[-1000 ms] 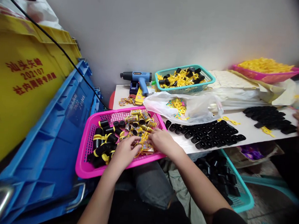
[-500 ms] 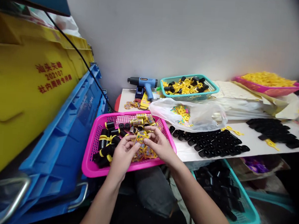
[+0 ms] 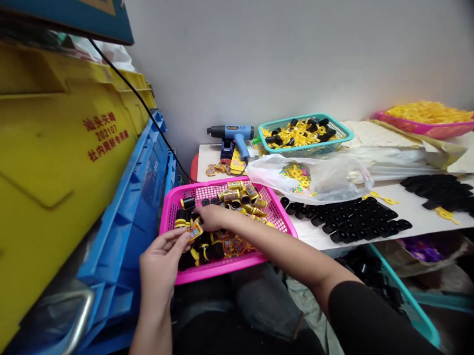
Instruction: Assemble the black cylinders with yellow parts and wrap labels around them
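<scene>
A pink basket rests on my lap, filled with black cylinders banded in yellow and small yellow printed labels. My left hand hovers at the basket's near left edge and pinches a small yellow label between thumb and fingers. My right hand reaches across into the basket's left part, fingers curled over a black cylinder with a yellow band; whether it grips it is hidden.
Yellow and blue crates lean at the left. On the white table lie a blue heat gun, a teal basket, a plastic bag, rows of black caps and a pink tray. A teal basket sits on the floor.
The view swung right to left. My right hand moved left across the basket to the black cylinders. My left hand drew back to the near edge with a yellow label.
</scene>
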The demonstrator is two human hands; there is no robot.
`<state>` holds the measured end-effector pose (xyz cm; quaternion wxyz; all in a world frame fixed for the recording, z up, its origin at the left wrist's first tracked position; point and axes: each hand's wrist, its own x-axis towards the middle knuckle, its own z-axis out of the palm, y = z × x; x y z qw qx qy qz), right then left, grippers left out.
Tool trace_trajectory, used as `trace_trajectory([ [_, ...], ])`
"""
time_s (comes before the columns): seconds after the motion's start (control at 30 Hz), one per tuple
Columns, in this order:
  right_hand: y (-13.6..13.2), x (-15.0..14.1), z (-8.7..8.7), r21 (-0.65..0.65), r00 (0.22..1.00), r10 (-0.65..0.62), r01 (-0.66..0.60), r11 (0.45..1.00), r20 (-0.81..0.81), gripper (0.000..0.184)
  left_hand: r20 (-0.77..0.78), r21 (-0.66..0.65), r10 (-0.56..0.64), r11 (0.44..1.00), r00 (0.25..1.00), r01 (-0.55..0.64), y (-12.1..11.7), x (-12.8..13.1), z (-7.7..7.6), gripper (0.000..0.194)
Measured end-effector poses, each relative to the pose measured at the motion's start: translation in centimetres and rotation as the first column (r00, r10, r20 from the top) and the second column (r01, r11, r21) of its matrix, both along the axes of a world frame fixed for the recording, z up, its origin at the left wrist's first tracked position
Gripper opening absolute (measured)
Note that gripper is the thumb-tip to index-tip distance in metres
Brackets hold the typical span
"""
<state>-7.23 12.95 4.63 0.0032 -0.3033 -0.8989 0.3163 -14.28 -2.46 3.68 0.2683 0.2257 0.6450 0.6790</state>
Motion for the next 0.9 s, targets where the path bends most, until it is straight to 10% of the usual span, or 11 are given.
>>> trace_trajectory([
  [0.23, -0.6, 4.6, 1.6, -0.142, 0.952, -0.114, 0.075, 0.987, -0.286, 0.028, 0.154, 0.139, -0.059, 0.990, 0.986, 0.038, -0.4, -0.8, -0.3, 0.027],
  [0.37, -2.2, 9.0, 2.0, -0.637, 0.652, -0.451, -0.064, 0.768, -0.609, 0.036, 0.172, 0.116, -0.114, 0.989, 0.978, 0.095, -0.1, -0.3, -0.6, 0.028],
  [0.5, -3.4, 10.8, 1.5, -0.725, 0.633, -0.499, -0.147, 0.673, -0.592, 0.039, 0.171, 0.115, -0.171, 0.982, 0.970, 0.153, 0.3, 1.1, -0.4, 0.028],
  [0.67, -3.2, 11.9, 1.4, -0.723, 0.677, -0.459, -0.159, 0.672, -0.576, 0.035, 0.191, 0.109, -0.259, 0.964, 0.947, 0.242, 0.1, 2.4, 0.5, 0.026],
  [0.9, -3.6, 13.7, 1.0, -0.556, 0.702, -0.350, -0.079, 0.828, -0.620, 0.027, 0.140, 0.041, -0.337, 0.941, 0.931, 0.335, 0.1, 3.6, 1.0, 0.028],
])
